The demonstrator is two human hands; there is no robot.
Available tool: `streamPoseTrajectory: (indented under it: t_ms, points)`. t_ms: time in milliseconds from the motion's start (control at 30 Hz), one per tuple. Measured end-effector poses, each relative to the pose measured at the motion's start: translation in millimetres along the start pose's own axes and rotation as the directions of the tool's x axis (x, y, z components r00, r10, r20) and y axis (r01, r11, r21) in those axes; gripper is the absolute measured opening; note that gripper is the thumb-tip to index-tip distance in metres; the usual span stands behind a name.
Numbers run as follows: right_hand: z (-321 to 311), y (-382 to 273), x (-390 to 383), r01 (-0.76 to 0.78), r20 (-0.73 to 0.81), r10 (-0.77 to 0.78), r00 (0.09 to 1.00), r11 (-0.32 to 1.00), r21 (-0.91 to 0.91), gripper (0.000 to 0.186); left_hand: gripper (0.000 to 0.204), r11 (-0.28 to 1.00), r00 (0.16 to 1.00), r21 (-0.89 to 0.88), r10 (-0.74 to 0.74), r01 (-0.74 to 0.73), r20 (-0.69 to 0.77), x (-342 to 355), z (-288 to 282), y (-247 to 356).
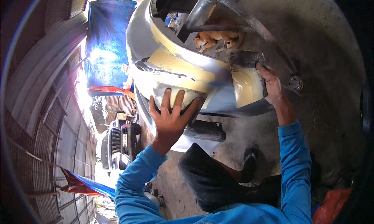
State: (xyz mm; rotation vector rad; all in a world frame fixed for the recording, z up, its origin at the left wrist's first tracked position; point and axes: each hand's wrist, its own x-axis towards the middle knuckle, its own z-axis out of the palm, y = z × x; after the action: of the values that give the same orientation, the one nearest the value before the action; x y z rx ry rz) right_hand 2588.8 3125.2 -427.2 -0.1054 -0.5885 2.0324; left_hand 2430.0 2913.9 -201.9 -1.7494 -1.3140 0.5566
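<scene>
Curved grey panel with yellow paste, seen from above. The panel (221,92) lies before the person, yellow paste (171,61) spread across its upper face. The left hand (170,118), fingers spread, rests over a dark flat sheet (159,91) against the panel; whether the fingers grip this sheet cannot be told. The right hand (271,85) grips a paste-smeared board (246,83) by its right edge, thumb on top. Beyond, a tan dog (214,37) lies on the floor (237,142).
</scene>
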Motion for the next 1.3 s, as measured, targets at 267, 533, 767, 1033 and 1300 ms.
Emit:
streamPoseTrajectory:
  t_ms: [267,533,767,1033,1300]
  points:
    - [6.0,-9.2,-6.4,-0.029,-0.027,0.03,0.999,0.999,0.02,0.032,0.045,1.0,0.998,0.012,0.013,-0.013,0.057,68.6,-43.8,2.1]
    - [10.8,-18.1,-8.1,-0.045,0.104,0.038,0.994,0.997,0.066,0.033,0.05,0.999,0.99,0.027,0.018,-0.022,0.143,68.6,-39.0,2.3]
    - [4.0,-10.6,-7.4,-0.035,0.043,0.032,0.999,0.996,0.076,0.034,0.048,1.0,1.0,0.021,0.005,-0.006,0.026,16.5,6.9,0.0]
    - [-3.2,-7.5,-5.4,-0.037,-0.034,0.038,0.999,0.999,0.024,0.035,0.041,1.0,1.0,-0.01,0.005,-0.005,-0.008,-1.9,-14.3,-0.1]
    - [12.8,-15.3,-8.5,-0.023,0.067,0.019,0.998,0.998,0.052,0.033,0.046,0.999,0.999,0.02,0.025,-0.025,-0.02,22.8,7.1,-16.1]
